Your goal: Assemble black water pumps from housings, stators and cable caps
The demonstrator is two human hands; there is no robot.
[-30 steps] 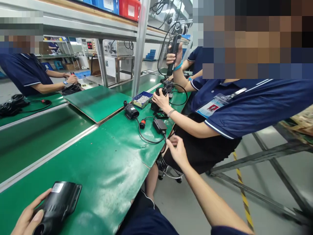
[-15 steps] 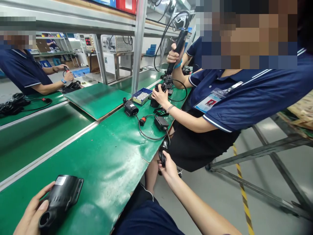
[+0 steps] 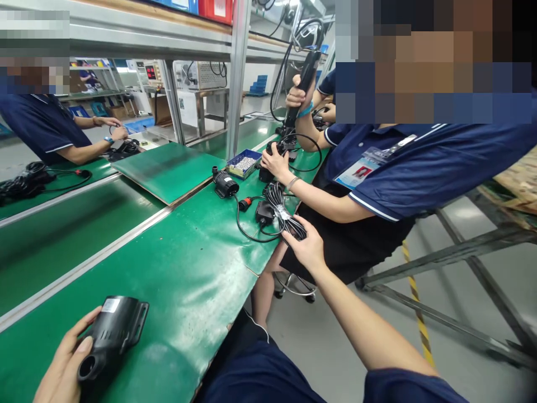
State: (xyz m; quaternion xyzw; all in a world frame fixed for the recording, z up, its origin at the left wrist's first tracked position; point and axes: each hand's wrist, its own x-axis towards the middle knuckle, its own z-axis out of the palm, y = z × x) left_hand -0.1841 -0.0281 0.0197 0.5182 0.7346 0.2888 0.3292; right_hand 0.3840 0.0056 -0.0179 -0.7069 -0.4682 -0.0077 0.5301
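Note:
My left hand [image 3: 69, 358] grips a black pump housing [image 3: 115, 330] with a white label, a round port and a slotted side flange, over the green bench at lower left. My right hand [image 3: 308, 243] is closed on the near end of a bundled black cable [image 3: 287, 215], tied at its middle with a pale wrap. The cable lies at the bench edge, beside a small black box [image 3: 264, 214] and an orange-and-black connector [image 3: 245, 204]. Behind these sits another black pump [image 3: 225, 183], with a black lead running from it.
A co-worker's hand [image 3: 274, 162] holds a black part at right; the other [image 3: 300, 92] grips a hanging power screwdriver [image 3: 309, 70]. A blue bin [image 3: 243, 163] holds small metal pieces. A green board [image 3: 168, 170] bridges the channel. A metal post [image 3: 238, 78] rises behind the bench.
My right hand has lifted the cable bundle from below the bench edge up onto the bench beside the black box. The pump housing in my left hand has shifted slightly right.

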